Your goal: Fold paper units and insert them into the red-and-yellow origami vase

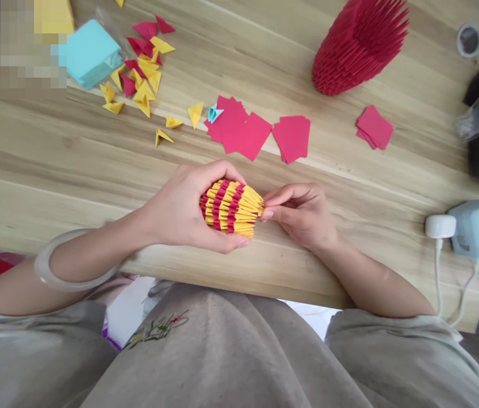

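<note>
Your left hand (180, 204) is curved around the yellow-and-red striped, rounded folded-paper piece (226, 207), fingers over the far side and thumb along the near side, spread only as wide as its body. Your right hand (303, 215) has thumb and forefinger drawn together at its right end, pinched on a small yellow paper tip (260, 211); cannot tell whether that is loose or part of the rim. Striped piece lies sideways in your grip, over the near edge of the table; contact with the wood is hidden.

By size, around you:
- Pale wood-grain table (52, 153), running under everything.
- Tall red vessel of interlocked folded paper (345, 54), far side, right of your hands.
- Light-blue square paper stack in clear plastic (90, 54), far left.
- Overlapping spread of red paper squares (235, 127), just beyond the striped piece; a smaller red stack (293, 137) at its right, the smallest red stack (374, 127) well apart.
- Scattered yellow and red folded-paper triangles (145, 90), beside the blue stack.
- Tiny light-blue folded piece (214, 113), at the left edge of the red spread.
</note>
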{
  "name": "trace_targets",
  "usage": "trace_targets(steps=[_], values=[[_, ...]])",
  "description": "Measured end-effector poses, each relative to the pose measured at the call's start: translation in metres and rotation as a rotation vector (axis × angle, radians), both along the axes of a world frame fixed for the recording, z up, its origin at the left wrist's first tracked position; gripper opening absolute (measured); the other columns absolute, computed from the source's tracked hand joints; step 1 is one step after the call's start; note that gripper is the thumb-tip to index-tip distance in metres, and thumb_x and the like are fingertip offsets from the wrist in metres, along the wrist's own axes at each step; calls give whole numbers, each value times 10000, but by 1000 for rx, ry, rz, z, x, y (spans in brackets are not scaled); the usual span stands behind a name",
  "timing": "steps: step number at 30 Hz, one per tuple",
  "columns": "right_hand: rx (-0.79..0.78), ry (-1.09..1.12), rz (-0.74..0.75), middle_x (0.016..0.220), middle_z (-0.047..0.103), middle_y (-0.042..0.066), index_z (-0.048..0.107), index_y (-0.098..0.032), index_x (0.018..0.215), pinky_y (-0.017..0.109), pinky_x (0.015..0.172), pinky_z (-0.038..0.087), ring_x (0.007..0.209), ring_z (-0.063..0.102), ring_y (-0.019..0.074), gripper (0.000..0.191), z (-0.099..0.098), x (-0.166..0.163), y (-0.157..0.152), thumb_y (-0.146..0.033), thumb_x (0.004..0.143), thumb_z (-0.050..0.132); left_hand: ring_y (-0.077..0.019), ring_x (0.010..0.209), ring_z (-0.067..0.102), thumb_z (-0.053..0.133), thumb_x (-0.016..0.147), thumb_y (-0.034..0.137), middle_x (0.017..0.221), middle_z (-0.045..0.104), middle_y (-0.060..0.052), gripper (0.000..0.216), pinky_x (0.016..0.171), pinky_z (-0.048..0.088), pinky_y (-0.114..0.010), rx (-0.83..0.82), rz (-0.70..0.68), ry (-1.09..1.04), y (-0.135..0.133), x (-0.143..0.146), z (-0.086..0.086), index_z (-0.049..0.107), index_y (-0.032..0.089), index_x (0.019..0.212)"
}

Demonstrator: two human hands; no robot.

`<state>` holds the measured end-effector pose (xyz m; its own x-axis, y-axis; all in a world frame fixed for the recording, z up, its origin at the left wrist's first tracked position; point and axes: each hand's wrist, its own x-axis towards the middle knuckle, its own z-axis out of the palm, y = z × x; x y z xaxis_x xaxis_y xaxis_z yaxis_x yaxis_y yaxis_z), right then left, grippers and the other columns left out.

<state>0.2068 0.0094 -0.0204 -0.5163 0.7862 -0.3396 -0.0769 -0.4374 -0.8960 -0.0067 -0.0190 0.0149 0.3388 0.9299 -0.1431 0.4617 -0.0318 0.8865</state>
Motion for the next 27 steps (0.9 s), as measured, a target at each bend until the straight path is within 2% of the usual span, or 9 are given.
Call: trace_targets(steps=[4,7,16,21,27], values=[[59,-100,-53,703,733,-3,725,-235,652,303,643,579,634,663,140,140,4,-1,-1,-227,591,851,-163,656,590,784,536,430,790,663,4,528,580,472,-275,0,5,-3,1,0,-2,572,206,965],[56,-103,-69,700,733,-2,727,-229,655,293,638,571,633,665,135,140,6,-1,-1,-223,593,852,-161,669,603,782,550,419,819,668,-3,540,580,490,-267,-60,-12,-69,1,-1,-4,564,196,991],[-150,160,39,607,717,-4,702,-178,654,241,531,547,500,635,102,199,-1,-1,4,-248,570,867,-140,662,622,765,555,413,834,657,13,493,553,510,-240,-197,-23,-258,0,0,0,551,191,939],[-178,202,43,628,730,-8,703,-186,638,215,518,545,496,644,93,172,-1,-2,5,-192,572,861,-147,656,620,781,549,386,821,659,9,479,544,510,-246,-169,-7,-247,-2,0,2,566,196,933],[-64,104,1,651,740,3,722,-198,659,248,597,589,573,683,119,155,-1,1,4,-189,582,857,-163,663,616,782,567,411,818,668,-3,511,567,497,-267,-80,-15,-130,-2,-2,-1,573,199,982]])
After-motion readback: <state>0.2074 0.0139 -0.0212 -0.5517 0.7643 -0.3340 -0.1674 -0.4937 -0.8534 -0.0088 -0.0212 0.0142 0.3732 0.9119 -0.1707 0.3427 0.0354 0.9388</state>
